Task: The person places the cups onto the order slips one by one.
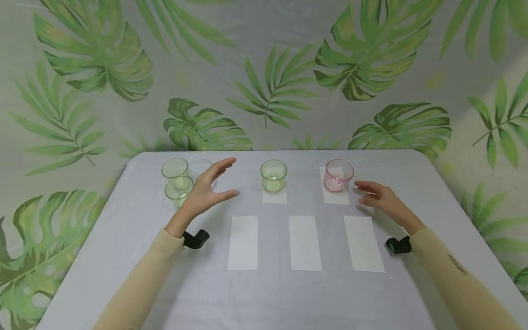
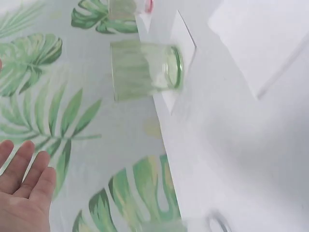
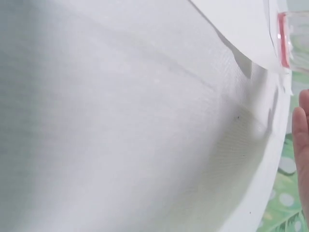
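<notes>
A: Nearest?
B: Tabletop point(image 1: 206, 298), three paper slips point(image 1: 242, 243) in a row.
A: Hands?
B: Left hand point(image 1: 204, 190) spread, holding nothing, near the clustered cups point(image 1: 177, 187). Right hand point(image 1: 382, 201) loosely bent, empty, just beside the pink cup point(image 1: 337, 178).
A: Those cups?
B: Pink cup and middle green cup point(image 1: 273, 178) upright, each on a far slip point(image 1: 275, 197). Probably glass: light, stiff, slick, breakable. I'd grip round the sides, below the rim.

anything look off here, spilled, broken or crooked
Nothing plainly stands out. The middle green glass and the pink glass stand upright on white papers, and no spill or break shows. The clear glass is partly hidden behind the left hand, so I can't check all of it.
</notes>
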The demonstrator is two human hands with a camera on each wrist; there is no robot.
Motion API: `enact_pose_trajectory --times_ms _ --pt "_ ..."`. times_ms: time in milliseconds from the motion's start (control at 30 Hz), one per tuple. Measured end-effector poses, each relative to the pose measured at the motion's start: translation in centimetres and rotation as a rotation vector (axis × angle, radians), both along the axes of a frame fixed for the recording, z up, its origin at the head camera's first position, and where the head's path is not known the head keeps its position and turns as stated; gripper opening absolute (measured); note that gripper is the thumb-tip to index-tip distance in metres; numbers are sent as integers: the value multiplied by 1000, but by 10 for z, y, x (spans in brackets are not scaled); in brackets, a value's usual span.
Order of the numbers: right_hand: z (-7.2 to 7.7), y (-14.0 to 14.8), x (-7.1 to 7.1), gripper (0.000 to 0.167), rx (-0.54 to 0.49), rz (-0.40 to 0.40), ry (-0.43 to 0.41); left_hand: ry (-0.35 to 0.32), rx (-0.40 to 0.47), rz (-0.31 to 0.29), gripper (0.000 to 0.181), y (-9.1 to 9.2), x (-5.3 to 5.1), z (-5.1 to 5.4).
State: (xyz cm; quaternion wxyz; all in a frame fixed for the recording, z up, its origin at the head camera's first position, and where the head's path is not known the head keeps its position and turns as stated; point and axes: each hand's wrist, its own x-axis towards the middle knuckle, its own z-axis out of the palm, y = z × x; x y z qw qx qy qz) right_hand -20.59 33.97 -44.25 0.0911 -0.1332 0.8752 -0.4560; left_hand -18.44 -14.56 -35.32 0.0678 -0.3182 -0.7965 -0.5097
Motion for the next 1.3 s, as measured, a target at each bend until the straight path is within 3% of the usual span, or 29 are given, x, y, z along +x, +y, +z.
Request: enact_pose_trajectory --times_ms 300,533,700,800,1000,1100,1300 --pt "3 2 22 51 -11 22 32 -19 -48 143 71 -45 15 1" --pt "1 5 39 51 -34 31 48 -47 -73 228 78 -84 7 -31" --pt "2 5 49 51 -31 36 42 -26 -88 296 79 -104 9 -40" --pt "2 4 55 51 -22 36 36 -20 -107 339 77 -112 11 -42" --pt "0 6 67 51 10 30 18 3 -113 395 71 -113 25 -33" --pt "-2 7 71 51 27 36 17 1 -103 414 68 -114 29 -33" --pt "-5 9 79 52 -8 83 37 -2 -76 445 69 -124 24 -48"
